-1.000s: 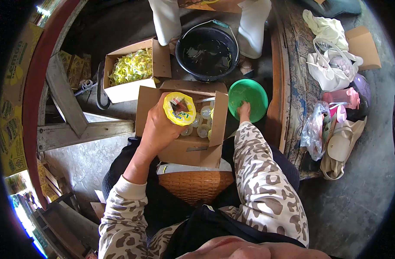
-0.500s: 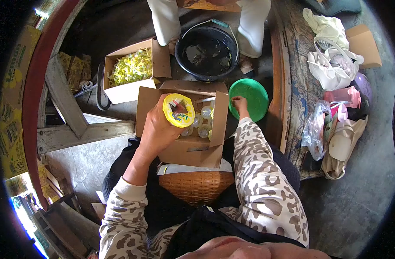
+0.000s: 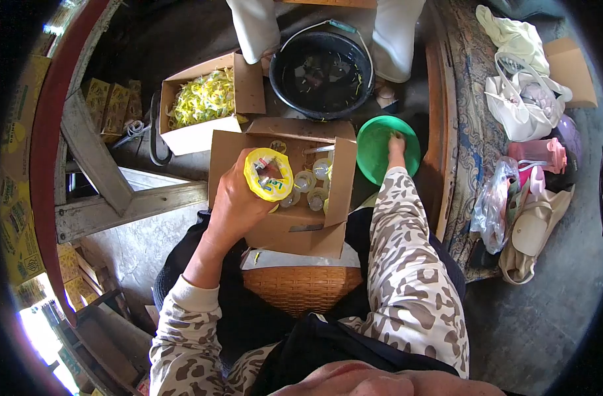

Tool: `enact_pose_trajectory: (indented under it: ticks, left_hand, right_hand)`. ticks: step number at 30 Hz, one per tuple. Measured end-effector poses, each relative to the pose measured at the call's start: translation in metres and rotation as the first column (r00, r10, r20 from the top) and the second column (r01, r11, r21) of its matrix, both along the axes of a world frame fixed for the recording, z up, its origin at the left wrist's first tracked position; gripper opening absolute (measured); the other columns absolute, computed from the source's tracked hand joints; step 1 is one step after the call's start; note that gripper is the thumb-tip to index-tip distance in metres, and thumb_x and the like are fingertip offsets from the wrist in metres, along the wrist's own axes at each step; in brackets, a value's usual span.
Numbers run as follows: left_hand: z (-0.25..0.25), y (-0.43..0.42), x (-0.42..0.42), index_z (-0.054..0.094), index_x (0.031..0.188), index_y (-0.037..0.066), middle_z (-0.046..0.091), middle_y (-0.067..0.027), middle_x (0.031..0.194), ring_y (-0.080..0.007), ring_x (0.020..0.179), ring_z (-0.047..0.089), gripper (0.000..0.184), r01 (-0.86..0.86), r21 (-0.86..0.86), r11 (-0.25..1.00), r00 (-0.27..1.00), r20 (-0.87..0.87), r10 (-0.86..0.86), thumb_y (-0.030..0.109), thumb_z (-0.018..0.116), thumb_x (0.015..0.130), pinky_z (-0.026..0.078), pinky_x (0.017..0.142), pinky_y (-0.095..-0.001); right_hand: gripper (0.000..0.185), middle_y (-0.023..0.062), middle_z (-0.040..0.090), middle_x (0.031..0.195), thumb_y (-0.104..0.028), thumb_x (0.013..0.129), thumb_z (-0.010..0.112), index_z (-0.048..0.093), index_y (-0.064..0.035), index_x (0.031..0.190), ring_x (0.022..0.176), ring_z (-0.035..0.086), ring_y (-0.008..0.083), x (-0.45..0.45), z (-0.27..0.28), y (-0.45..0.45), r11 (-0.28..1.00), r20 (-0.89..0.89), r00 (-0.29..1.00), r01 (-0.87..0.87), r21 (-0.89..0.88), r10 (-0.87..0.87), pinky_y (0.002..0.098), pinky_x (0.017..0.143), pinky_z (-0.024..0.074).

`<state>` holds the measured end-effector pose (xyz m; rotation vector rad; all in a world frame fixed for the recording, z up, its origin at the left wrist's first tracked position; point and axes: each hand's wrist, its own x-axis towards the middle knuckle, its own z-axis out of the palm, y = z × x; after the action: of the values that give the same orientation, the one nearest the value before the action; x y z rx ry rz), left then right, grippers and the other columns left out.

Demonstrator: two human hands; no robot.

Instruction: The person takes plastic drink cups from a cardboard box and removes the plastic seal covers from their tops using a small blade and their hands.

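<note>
My left hand (image 3: pixel 233 203) is wrapped round a plastic drink cup (image 3: pixel 275 189) with a yellow printed rim. The cup is held over an open cardboard box (image 3: pixel 295 243), its top facing me. Inside that box lie several clear plastic cups (image 3: pixel 305 181), some with yellow edges. To the right, my right hand (image 3: pixel 396 146) dips into a green basin (image 3: pixel 371 155). Its fingers are curled together near the basin's inner right side; anything between them is too small to make out.
A black bucket (image 3: pixel 281 96) of dark water stands ahead, between another person's white-clad legs (image 3: pixel 255 30). A second cardboard box (image 3: pixel 199 137) holds a heap of yellow strips (image 3: pixel 206 98). Wooden framing (image 3: pixel 140 201) is at left; bags (image 3: pixel 522 109) lie at right.
My right hand has moved further into the green basin, towards its right side. My left hand still holds the cup over the box. The whole view has shifted slightly.
</note>
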<state>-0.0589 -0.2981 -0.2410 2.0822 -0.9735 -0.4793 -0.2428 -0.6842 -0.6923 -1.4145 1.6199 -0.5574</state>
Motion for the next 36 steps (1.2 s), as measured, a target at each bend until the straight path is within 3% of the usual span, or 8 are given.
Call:
enact_pose_trajectory:
  ticks: [3, 11, 18, 20, 27, 29, 33, 36]
  left_hand:
    - [0.001, -0.001, -0.001, 0.057, 0.115, 0.002, 0.070, -0.0134, 0.103, -0.0259, 0.098, 0.071, 0.052, -0.017, 0.050, 0.999, 0.999, -0.045, 0.019, 0.004, 0.083, 0.070, 0.055, 0.085, -0.0350]
    - [0.009, -0.002, 0.001, 0.055, 0.116, 0.001, 0.070, -0.0145, 0.101, -0.0270, 0.096, 0.070, 0.051, 0.002, -0.022, 1.000, 1.000, -0.025, -0.003, 0.004, 0.081, 0.072, 0.054, 0.084, -0.0359]
    - [0.026, 0.000, 0.001, 0.057, 0.112, 0.002, 0.070, -0.0134, 0.097, -0.0284, 0.093, 0.071, 0.044, -0.031, -0.142, 0.989, 0.999, 0.026, 0.035, 0.006, 0.080, 0.075, 0.055, 0.081, -0.0355]
    - [0.031, 0.002, 0.001, 0.055, 0.109, 0.006, 0.067, -0.0169, 0.098, -0.0407, 0.093, 0.065, 0.039, -0.004, -0.222, 0.975, 0.999, 0.036, 0.012, 0.013, 0.077, 0.078, 0.053, 0.077, -0.0445]
    - [0.047, 0.010, 0.001, 0.057, 0.109, 0.006, 0.066, -0.0162, 0.096, -0.0377, 0.092, 0.066, 0.042, 0.003, -0.335, 0.942, 0.998, 0.062, 0.018, 0.012, 0.080, 0.075, 0.053, 0.078, -0.0411]
    - [0.042, 0.011, 0.004, 0.057, 0.111, 0.005, 0.067, -0.0151, 0.095, -0.0343, 0.091, 0.069, 0.046, 0.034, -0.377, 0.926, 0.993, 0.118, 0.012, 0.012, 0.082, 0.074, 0.054, 0.077, -0.0384]
    - [0.046, 0.012, 0.001, 0.053, 0.106, 0.005, 0.064, -0.0181, 0.096, -0.0425, 0.093, 0.062, 0.044, 0.023, -0.439, 0.898, 0.997, 0.081, 0.014, 0.010, 0.079, 0.071, 0.051, 0.077, -0.0487]
    - [0.050, 0.012, 0.000, 0.052, 0.105, 0.005, 0.064, -0.0182, 0.096, -0.0427, 0.093, 0.062, 0.043, 0.019, -0.486, 0.874, 0.997, 0.076, 0.021, 0.010, 0.079, 0.071, 0.051, 0.077, -0.0497]
  right_hand:
    - [0.038, 0.0217, 0.066, 0.123, -0.021, 0.084, 0.070, 0.068, -0.0034, 0.119, 0.116, 0.063, 0.0369, 0.028, 0.003, 0.015, 0.966, -0.156, 0.955, -0.257, 0.003, 0.254, 0.0428, 0.098, 0.0488]
    - [0.021, 0.0162, 0.074, 0.100, -0.017, 0.084, 0.069, 0.077, -0.0115, 0.103, 0.095, 0.071, 0.0324, 0.042, 0.050, 0.086, 0.871, -0.293, 0.843, -0.488, -0.062, 0.452, 0.0406, 0.088, 0.0536]
    - [0.012, 0.0143, 0.075, 0.092, -0.016, 0.081, 0.072, 0.079, -0.0109, 0.090, 0.089, 0.072, 0.0305, 0.019, 0.076, 0.109, 0.860, -0.345, 0.817, -0.508, -0.051, 0.462, 0.0395, 0.085, 0.0543]
    - [0.012, 0.0144, 0.075, 0.091, -0.016, 0.081, 0.072, 0.079, -0.0107, 0.089, 0.089, 0.072, 0.0305, 0.015, 0.074, 0.110, 0.878, -0.375, 0.811, -0.478, 0.019, 0.449, 0.0399, 0.085, 0.0543]
    - [0.013, 0.0122, 0.075, 0.084, -0.020, 0.081, 0.074, 0.078, -0.0114, 0.090, 0.076, 0.072, 0.0248, -0.008, 0.048, 0.085, 0.887, -0.502, 0.775, -0.461, -0.032, 0.385, 0.0377, 0.073, 0.0555]
    - [0.015, 0.0157, 0.075, 0.096, -0.018, 0.076, 0.079, 0.079, -0.0111, 0.089, 0.088, 0.072, 0.0307, -0.019, 0.011, 0.063, 0.959, -0.357, 0.892, -0.281, 0.043, 0.278, 0.0401, 0.083, 0.0546]
    - [0.015, 0.0125, 0.074, 0.088, -0.018, 0.081, 0.079, 0.076, -0.0060, 0.089, 0.079, 0.071, 0.0237, -0.003, 0.092, 0.076, 0.984, -0.277, 0.951, -0.162, -0.070, 0.137, 0.0362, 0.075, 0.0553]
    - [0.014, 0.0078, 0.071, 0.081, -0.013, 0.086, 0.077, 0.071, -0.0009, 0.091, 0.073, 0.067, 0.0153, 0.022, 0.138, 0.076, 0.993, 0.161, 0.986, 0.018, 0.114, -0.037, 0.0304, 0.067, 0.0537]
